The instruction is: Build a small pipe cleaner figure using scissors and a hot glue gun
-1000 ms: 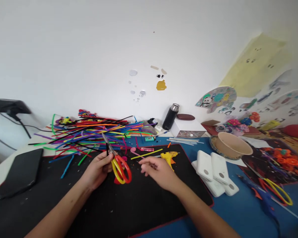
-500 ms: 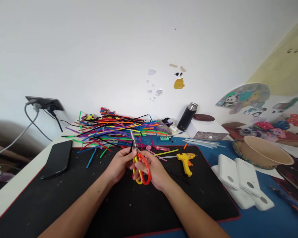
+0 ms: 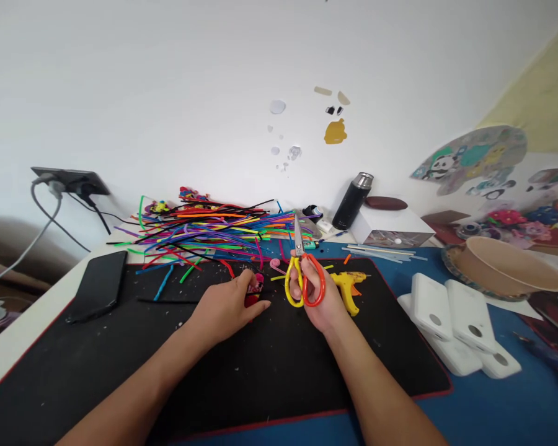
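Note:
My right hand (image 3: 323,297) holds scissors (image 3: 299,238) by their yellow and red handles, with the blades together and pointing up and away. To its left, over the black mat (image 3: 279,378), my left hand (image 3: 225,306) is at a small red and pink object (image 3: 256,285). Its thumb is spread from the curled fingers, and whether the fingers grip the object is hidden. A black stem (image 3: 167,301) lies on the mat left of that hand. Beyond both hands is a pile of colourful fuzzy stems (image 3: 204,229).
A yellow glue gun (image 3: 348,290) lies right of my right hand. A phone (image 3: 98,285) rests at the left. Further right are white devices (image 3: 469,316), a bowl (image 3: 511,269), a white box (image 3: 393,224) and a black flask (image 3: 351,204).
My hands have moved apart. The scissors, their blades now closed, have shifted up and right with my right hand. The red and pink object and the black stem on the left have come into view.

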Action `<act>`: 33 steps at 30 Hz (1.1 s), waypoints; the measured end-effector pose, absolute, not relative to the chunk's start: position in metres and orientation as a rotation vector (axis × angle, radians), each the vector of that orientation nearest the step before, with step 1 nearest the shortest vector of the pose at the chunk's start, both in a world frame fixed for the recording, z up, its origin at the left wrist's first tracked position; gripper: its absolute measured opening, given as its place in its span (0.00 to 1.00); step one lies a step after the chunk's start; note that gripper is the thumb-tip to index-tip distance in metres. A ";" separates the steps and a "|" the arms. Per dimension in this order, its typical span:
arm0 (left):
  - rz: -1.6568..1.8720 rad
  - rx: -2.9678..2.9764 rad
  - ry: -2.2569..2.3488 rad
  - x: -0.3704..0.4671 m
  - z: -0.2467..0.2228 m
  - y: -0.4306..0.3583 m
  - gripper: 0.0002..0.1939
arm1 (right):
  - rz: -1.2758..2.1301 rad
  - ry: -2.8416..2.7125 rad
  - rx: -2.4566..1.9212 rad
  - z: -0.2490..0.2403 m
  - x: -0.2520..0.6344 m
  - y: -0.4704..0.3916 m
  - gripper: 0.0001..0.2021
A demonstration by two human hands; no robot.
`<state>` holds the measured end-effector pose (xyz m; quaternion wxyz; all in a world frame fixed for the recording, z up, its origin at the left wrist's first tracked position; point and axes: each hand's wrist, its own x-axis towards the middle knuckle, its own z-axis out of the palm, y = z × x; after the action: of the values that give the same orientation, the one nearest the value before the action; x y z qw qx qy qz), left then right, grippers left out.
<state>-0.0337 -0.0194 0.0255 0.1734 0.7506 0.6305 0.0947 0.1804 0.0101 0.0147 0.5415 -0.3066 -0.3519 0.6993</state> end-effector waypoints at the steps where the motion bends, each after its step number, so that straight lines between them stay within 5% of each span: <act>1: 0.188 2.168 1.821 -0.033 0.024 -0.020 0.20 | 1.667 -0.837 -0.725 0.015 0.180 0.010 0.20; 7: -0.056 2.204 1.888 -0.032 0.024 -0.021 0.23 | 1.693 -0.844 -0.713 0.014 0.176 0.007 0.19; 12: -0.055 2.159 1.911 -0.028 0.024 -0.022 0.15 | 1.717 -0.831 -0.750 0.012 0.173 0.007 0.20; 25: 0.315 2.018 2.098 -0.047 0.001 -0.001 0.14 | 1.729 -0.859 -0.761 0.015 0.169 0.001 0.22; 33: 0.835 2.055 1.936 -0.054 0.013 -0.003 0.17 | 1.811 -0.854 -0.740 0.013 0.167 -0.002 0.28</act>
<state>-0.0537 -0.0034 0.0129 0.0985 0.6946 0.6544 0.2822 0.1669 -0.0016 0.0130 0.4826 -0.3037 -0.3505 0.7430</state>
